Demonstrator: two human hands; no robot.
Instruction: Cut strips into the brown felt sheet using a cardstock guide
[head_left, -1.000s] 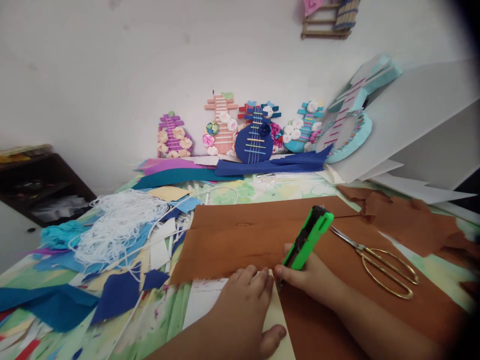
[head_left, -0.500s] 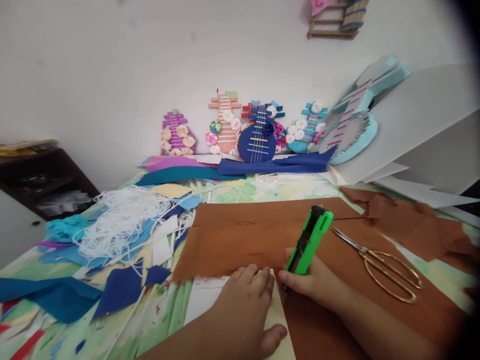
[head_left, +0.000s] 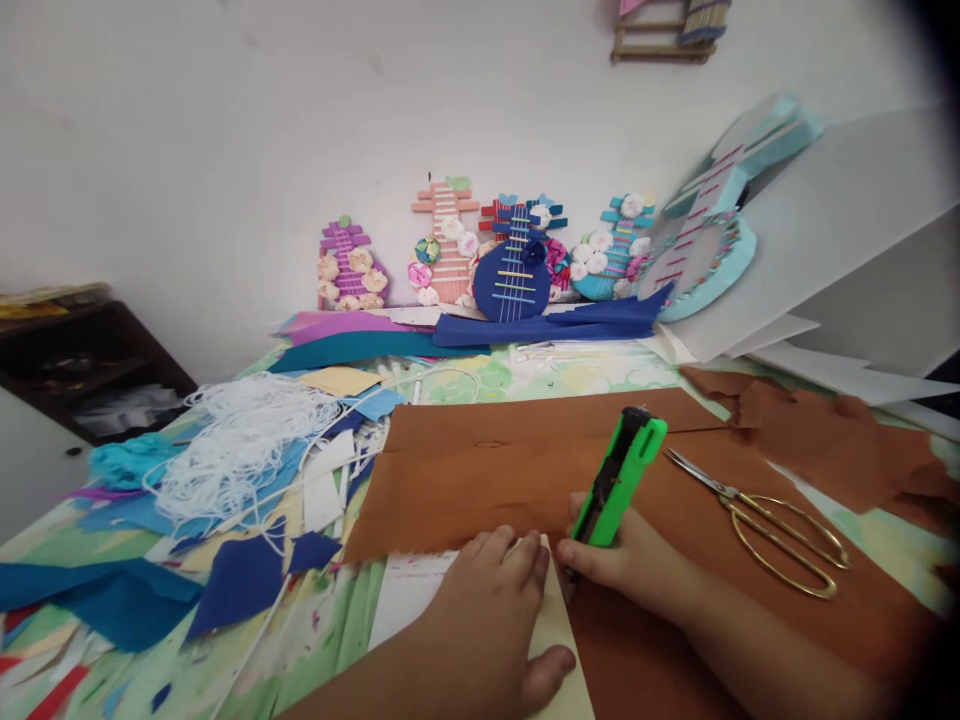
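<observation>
Two hands are engaged. My right hand (head_left: 628,568) has its grip closed on the green knife (head_left: 624,478) at the edge of the pale board (head_left: 561,640); my left hand (head_left: 496,612) presses flat, unclenched, beside the brown sheet (head_left: 450,490). I judge the work unfinished; how much is cut (the tip is obscured) I cannot tell. Reddish marks on the white paper (head_left: 397,598) are illegible.

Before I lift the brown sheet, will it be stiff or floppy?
The brown sheet is probably floppy, since it looks thin and creased. It may fray, given its fuzzy near-left edge. The scissors lying on it would likely slide or weigh it down.
</observation>
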